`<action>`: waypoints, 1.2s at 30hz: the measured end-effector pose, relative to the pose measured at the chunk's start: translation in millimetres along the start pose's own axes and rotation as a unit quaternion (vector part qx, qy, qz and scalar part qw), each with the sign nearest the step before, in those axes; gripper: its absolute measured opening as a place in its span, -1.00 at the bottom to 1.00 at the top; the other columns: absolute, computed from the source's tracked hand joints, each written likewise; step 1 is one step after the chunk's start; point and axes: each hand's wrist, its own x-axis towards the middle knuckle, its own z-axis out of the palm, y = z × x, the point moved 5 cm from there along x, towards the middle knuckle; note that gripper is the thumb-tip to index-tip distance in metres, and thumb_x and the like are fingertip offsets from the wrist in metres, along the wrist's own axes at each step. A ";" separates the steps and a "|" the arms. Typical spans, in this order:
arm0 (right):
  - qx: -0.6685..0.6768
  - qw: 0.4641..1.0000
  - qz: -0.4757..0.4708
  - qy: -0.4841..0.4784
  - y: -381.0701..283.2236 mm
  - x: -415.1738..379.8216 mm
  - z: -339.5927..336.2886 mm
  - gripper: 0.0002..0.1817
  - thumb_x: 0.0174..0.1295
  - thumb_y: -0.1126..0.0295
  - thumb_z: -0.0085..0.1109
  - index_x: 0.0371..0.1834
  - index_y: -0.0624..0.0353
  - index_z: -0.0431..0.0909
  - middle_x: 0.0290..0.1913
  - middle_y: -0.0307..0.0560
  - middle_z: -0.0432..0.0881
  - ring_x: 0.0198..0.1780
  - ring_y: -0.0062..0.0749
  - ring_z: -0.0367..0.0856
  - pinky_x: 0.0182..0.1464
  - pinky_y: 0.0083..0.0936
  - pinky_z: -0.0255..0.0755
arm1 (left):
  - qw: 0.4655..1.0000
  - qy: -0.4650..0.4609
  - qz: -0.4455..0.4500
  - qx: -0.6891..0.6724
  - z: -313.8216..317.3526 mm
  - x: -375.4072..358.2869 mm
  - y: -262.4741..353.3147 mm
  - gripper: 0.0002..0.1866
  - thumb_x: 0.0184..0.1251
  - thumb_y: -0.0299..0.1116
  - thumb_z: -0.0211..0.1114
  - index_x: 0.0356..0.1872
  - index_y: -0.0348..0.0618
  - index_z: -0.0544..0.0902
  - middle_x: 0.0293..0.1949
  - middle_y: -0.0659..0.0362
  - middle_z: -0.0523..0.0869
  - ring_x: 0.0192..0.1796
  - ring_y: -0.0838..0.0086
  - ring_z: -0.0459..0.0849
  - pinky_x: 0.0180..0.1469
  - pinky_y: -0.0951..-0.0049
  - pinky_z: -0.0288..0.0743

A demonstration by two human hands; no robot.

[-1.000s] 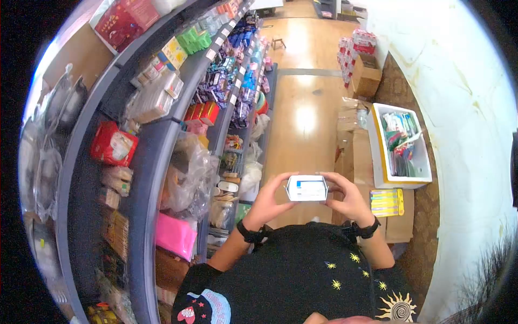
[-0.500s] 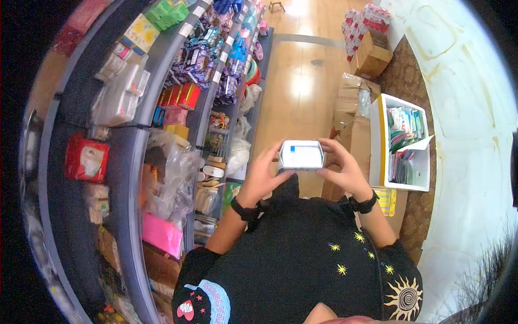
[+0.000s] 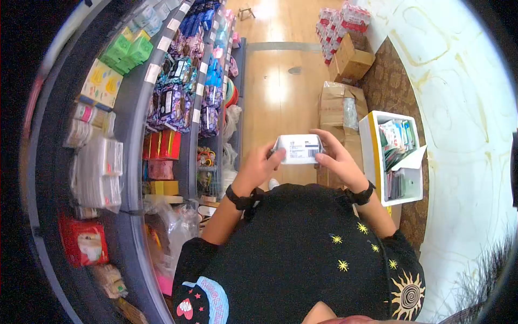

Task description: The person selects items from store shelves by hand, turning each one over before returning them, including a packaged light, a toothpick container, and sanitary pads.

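The small white packet (image 3: 298,149) is showing a smooth, faintly glossy plastic wrap with a matt paper label bearing a barcode, and the left hand (image 3: 259,168) and right hand (image 3: 337,162) are gripping its ends. The floor (image 3: 280,81) is looking like polished wood, throwing back a bright glare. The cartons (image 3: 345,59) beside it are showing dull brown cardboard. The shelves (image 3: 135,113) are looking like grey painted metal, and the bags (image 3: 172,105) on them are shining like glossy foil.

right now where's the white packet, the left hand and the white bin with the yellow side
white packet (image 3: 298,149), head view, middle of its labelled face
left hand (image 3: 258,168), head view, back of hand
white bin (image 3: 366,141), head view, yellow side wall
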 end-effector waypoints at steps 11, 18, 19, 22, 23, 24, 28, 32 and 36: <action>0.020 0.998 0.013 0.060 -0.2 95.1 -49.4 -0.26 0.36 0.29 0.34 0.56 0.15 0.22 0.33 0.01 0.49 0.17 -0.38 0.57 -0.02 -0.50 0.61 | 0.991 -0.028 -0.065 -0.117 -18.7 102.0 -4.0 -0.43 0.44 -0.10 0.39 0.31 -0.23 0.48 -0.08 0.10 0.74 -0.22 0.51 0.73 -0.30 0.53 0.57; 0.014 0.997 0.059 -0.047 -0.3 180.2 -112.0 -0.04 0.27 0.45 0.38 0.66 0.16 -0.02 0.48 0.04 0.35 0.42 -0.29 0.42 0.38 -0.37 0.42 | 0.995 -0.062 0.040 -0.073 -24.3 184.5 27.7 0.05 0.09 -0.25 0.66 0.57 -0.08 0.18 0.39 0.06 0.49 0.39 0.27 0.53 0.23 0.28 0.53; 0.043 0.998 0.035 -0.033 -6.7 193.4 -118.5 -0.03 0.23 0.48 0.42 0.65 0.17 0.01 0.47 0.03 0.36 0.43 -0.29 0.42 0.43 -0.36 0.36 | 0.994 -0.052 0.051 -0.077 -26.0 197.0 34.5 0.04 0.10 -0.28 0.65 0.58 -0.06 0.18 0.40 0.06 0.48 0.40 0.26 0.52 0.26 0.27 0.52; 0.031 0.999 -0.029 -0.014 -11.5 232.3 -141.1 -0.04 0.11 0.60 0.47 0.60 0.20 0.16 0.42 -0.02 0.43 0.43 -0.33 0.42 0.46 -0.37 0.31 | 0.995 0.039 0.073 -0.047 -31.0 225.8 52.8 -0.07 0.16 -0.30 0.60 0.55 -0.04 0.27 0.32 0.04 0.57 0.25 0.27 0.62 0.12 0.31 0.61; 0.000 0.999 -0.032 -0.036 -15.2 244.6 -145.4 -0.07 0.10 0.57 0.47 0.58 0.19 0.21 0.40 -0.01 0.45 0.43 -0.31 0.44 0.47 -0.33 0.33 | 0.996 0.055 0.070 -0.014 -35.6 237.9 53.6 -0.14 0.16 -0.36 0.57 0.50 -0.06 0.34 0.32 0.01 0.58 0.27 0.27 0.62 0.14 0.30 0.61; -0.031 0.997 -0.034 -0.055 -17.7 257.0 -148.9 -0.10 0.10 0.54 0.48 0.56 0.17 0.25 0.39 0.01 0.46 0.43 -0.30 0.45 0.47 -0.29 0.36 | 0.996 0.062 0.070 -0.008 -41.7 249.9 56.4 -0.14 0.16 -0.36 0.57 0.50 -0.06 0.34 0.32 0.01 0.58 0.27 0.27 0.62 0.14 0.30 0.61; -0.152 0.973 -0.150 -0.084 -32.3 293.5 -169.6 -0.14 0.14 0.48 0.46 0.56 0.10 0.29 0.35 0.00 0.49 0.40 -0.29 0.48 0.44 -0.32 0.39 | 0.990 0.074 0.103 0.065 -51.5 279.8 64.1 -0.20 0.12 -0.46 0.55 0.44 -0.09 0.41 0.29 0.01 0.60 0.25 0.31 0.64 0.14 0.32 0.60; -0.008 0.999 -0.030 -0.033 -33.4 316.5 -184.2 -0.18 0.20 0.42 0.47 0.55 0.14 0.29 0.34 0.01 0.47 0.35 -0.23 0.52 0.35 -0.33 0.47 | 0.998 0.063 0.004 0.027 -64.9 305.0 66.6 -0.13 0.11 -0.35 0.61 0.47 -0.12 0.36 0.27 0.00 0.63 0.19 0.29 0.70 0.13 0.33 0.59; 0.018 0.996 0.066 -0.052 -14.2 350.8 -201.0 -0.19 0.34 0.30 0.37 0.60 0.15 0.17 0.37 0.01 0.45 0.27 -0.30 0.57 0.20 -0.42 0.55 | 0.995 0.001 0.013 0.102 -74.7 343.6 61.7 -0.07 0.16 0.02 0.56 0.46 -0.21 0.34 0.11 -0.10 0.73 0.14 0.19 0.75 0.17 0.24 0.58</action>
